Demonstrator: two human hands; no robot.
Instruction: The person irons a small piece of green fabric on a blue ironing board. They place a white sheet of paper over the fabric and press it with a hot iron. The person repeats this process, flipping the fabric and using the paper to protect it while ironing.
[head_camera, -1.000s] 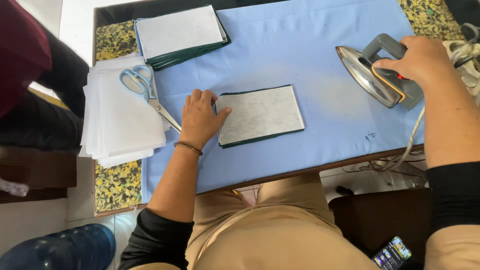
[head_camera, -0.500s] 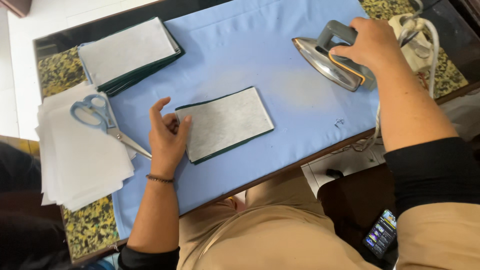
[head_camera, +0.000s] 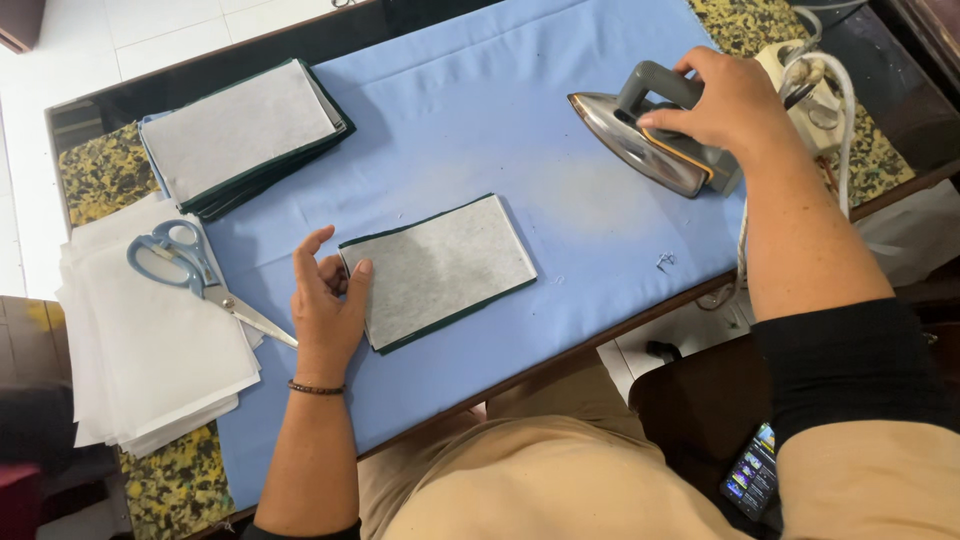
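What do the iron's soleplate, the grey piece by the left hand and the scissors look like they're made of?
Iron soleplate: shiny metal, reflective. Grey piece: matte, fuzzy, probably interfacing on dark green fabric showing at its edges. Scissors: bright steel blades, pale blue handles, likely plastic.

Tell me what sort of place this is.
Likely a small sewing or garment workshop. A blue padded ironing cloth covers the table, the right hand grips an electric iron, and scissors lie on a stack of white sheets beside cut fabric pieces.
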